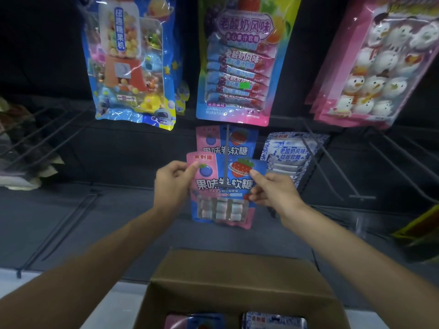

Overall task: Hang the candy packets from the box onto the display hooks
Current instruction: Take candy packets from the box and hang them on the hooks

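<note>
Holding a pink-and-blue glossy plastic candy packet [209, 184] up with both hands, in front of the dark display wall and above the open brown cardboard box [237, 281]. Left hand [172, 184] is pinching the pink top-left corner, thumb on the front. Right hand [273, 188] is pinching the blue right edge the same way. Packet face is showing a blueberry on the pink half, a strawberry on the blue half, white lettering across the middle, and a clear window low down with rows of pink-white-blue sweets. Dark metal display hook [227, 148] is running down across the packet's front; can't tell if the hang hole is on it. Second matching packet [237, 141] is hanging further back on that hook. Spare packets [197, 321] are lying in the box.
</note>
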{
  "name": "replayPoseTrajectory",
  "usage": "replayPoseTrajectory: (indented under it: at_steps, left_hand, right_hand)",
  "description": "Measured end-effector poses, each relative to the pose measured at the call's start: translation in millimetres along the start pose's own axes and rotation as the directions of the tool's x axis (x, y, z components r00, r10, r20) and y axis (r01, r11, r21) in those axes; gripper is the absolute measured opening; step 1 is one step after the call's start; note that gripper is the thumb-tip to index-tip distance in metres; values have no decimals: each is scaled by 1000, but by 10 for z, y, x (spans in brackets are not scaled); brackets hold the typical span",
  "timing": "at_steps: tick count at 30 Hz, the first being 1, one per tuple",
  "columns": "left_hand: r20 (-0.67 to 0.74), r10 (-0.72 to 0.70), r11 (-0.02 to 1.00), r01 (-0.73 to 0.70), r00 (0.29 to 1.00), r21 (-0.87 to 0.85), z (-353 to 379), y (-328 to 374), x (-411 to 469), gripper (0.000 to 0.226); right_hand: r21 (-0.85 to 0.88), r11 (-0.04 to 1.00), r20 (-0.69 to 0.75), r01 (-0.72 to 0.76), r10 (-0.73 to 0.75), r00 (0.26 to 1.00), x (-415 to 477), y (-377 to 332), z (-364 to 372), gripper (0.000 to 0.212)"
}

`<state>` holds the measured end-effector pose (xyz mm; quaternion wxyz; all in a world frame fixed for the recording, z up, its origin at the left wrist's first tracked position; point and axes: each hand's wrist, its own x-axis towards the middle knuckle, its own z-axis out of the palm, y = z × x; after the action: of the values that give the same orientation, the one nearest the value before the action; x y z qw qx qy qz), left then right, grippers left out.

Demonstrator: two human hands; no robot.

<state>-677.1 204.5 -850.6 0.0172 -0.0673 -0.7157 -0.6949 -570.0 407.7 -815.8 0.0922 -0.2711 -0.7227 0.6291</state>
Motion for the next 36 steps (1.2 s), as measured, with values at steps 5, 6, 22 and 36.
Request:
replayPoseTrajectory:
  at_steps: [5,6,22,36]
  left_hand:
    - [-36,-14,998,12,999,-57,76,-111,120,20]
    - [-47,-17,998,14,999,-67,95,-140,116,20]
    - [-32,-293,940,282,956,-194,172,-303,207,25]
    - [-105,-405,873,349,908,-341,531,-371,876,35]
  right_hand:
    - [10,999,-82,43,-42,996,125,43,109,36]
    - [-5,998,-118,69,-69,991,151,71,137,37]
    - [382,902,-44,-203,237,970,246,162,332,32]
    - [427,877,-24,-220,254,967,977,125,407,41]
